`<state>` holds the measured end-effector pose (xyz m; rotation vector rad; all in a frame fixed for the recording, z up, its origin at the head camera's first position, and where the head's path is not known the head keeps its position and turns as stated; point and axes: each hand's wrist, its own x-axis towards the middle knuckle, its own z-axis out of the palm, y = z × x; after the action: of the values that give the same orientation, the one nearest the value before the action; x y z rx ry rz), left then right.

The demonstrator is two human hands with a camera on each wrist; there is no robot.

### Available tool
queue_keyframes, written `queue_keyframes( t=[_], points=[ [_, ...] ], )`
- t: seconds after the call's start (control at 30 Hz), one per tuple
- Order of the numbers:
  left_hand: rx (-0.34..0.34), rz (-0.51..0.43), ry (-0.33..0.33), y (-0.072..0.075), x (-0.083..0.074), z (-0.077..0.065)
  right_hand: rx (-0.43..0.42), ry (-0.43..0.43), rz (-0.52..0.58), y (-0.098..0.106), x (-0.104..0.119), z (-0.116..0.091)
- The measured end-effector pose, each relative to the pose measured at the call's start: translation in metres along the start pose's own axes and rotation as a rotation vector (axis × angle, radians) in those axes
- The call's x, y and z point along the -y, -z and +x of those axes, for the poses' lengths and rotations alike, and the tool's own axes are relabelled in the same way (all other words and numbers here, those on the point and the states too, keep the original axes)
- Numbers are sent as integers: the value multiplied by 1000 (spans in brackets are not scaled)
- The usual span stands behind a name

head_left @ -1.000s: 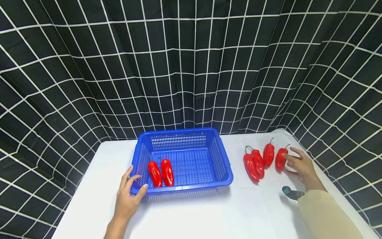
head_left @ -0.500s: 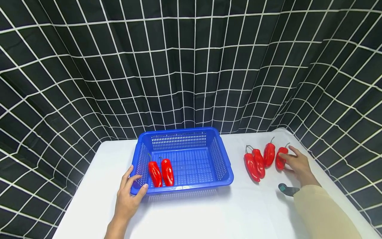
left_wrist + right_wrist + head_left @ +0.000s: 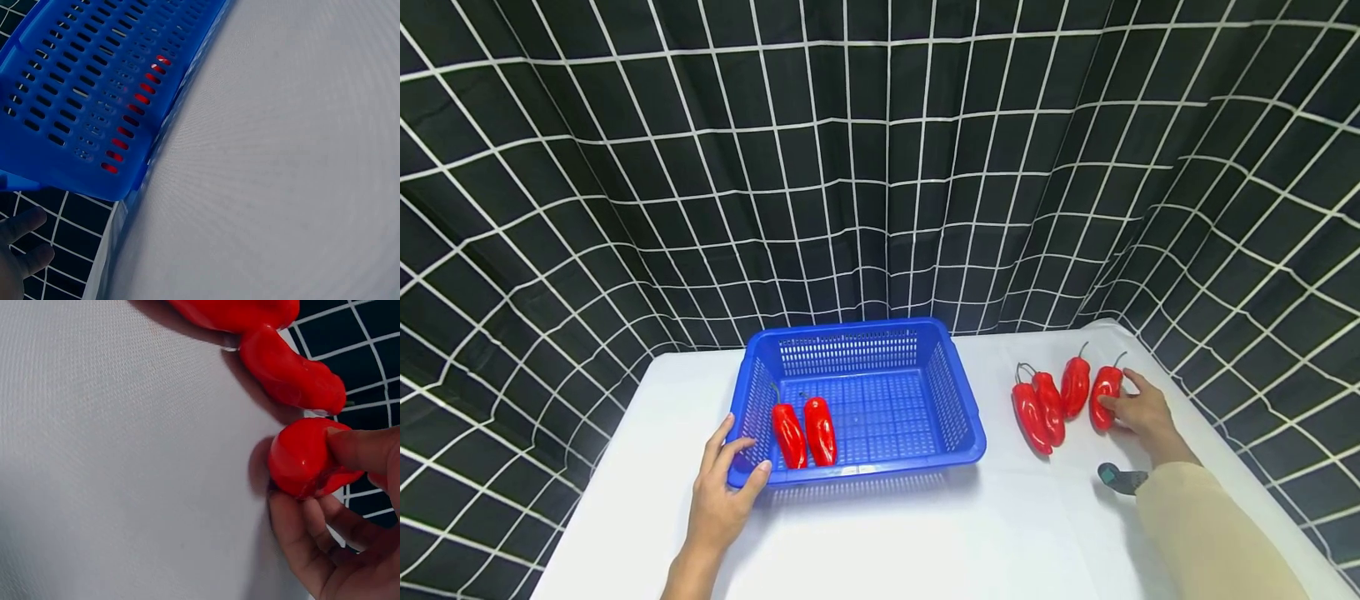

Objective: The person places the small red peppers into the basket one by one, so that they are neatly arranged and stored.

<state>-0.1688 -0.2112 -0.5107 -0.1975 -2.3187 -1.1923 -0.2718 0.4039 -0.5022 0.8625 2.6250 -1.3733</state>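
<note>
My right hand [image 3: 1144, 414] pinches a glossy red pepper [image 3: 1105, 390] with a dark stem at the table's right side. In the right wrist view, the thumb presses the top of this pepper [image 3: 300, 456] while the fingers curve beneath it. My left hand [image 3: 721, 496] rests at the near left corner of a blue plastic basket [image 3: 910, 467], its fingers spread over the rim. Two red peppers, one at the left [image 3: 789, 437] and one beside it [image 3: 821, 432], lie inside the basket. Through its slots, bits of red [image 3: 142, 99] show in the left wrist view.
Left of the held pepper lie three more red peppers: one outermost [image 3: 1032, 417], one beside it [image 3: 1049, 408] and one farther back [image 3: 1076, 387]. A white cloth [image 3: 887, 542] covers the table. Black curtain [image 3: 865, 167] with white grid lines surrounds its back and sides.
My right hand has moved slightly left and closed its thumb and fingers onto the pepper, which has shifted a little. The left hand and basket have stayed in place.
</note>
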Motion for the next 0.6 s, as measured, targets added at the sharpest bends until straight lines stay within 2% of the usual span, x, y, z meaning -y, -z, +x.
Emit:
queue_keyframes(
  t=[0.17,0.4,0.5,0.6],
  points=[
    [5,3,-2,0,0,1,41,-6,-21,3,0,-3],
    [7,17,3,-1,0,0,167,1,11,10,6,-8],
    [6,20,1,-1,0,0,178,0,11,11,7,-8],
    [2,21,0,-1,-1,-1,177,0,56,11,3,-7]
  ],
)
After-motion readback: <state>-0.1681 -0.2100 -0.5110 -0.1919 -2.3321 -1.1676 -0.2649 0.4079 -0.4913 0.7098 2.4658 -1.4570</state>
